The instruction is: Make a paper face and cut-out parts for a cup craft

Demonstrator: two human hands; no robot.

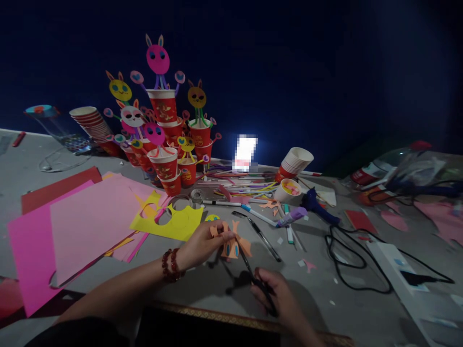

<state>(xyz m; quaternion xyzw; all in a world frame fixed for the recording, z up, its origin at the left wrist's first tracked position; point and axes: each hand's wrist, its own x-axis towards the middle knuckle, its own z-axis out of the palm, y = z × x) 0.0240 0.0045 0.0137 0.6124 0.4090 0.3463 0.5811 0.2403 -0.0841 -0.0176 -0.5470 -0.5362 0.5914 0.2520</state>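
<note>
My left hand (202,245), with a red bead bracelet (170,265) at the wrist, pinches a piece of orange paper (244,246). Two blue ovals are drawn on the paper, and its edge is cut into points. My right hand (277,291) grips the handles of dark scissors (265,289), whose blades reach up to the paper's lower right side. Whether the blades are parted there is too small to tell. Just behind my left hand lies a small yellow paper face (212,218). A black pen (261,238) rests to the right of the orange paper.
Stacked red cups with paper rabbit figures (162,161) stand at the back. Coloured paper sheets (87,226) cover the left. A purple glue stick (291,217), a blue glue gun (318,207), a black cable (356,284) and a power strip (394,274) lie to the right.
</note>
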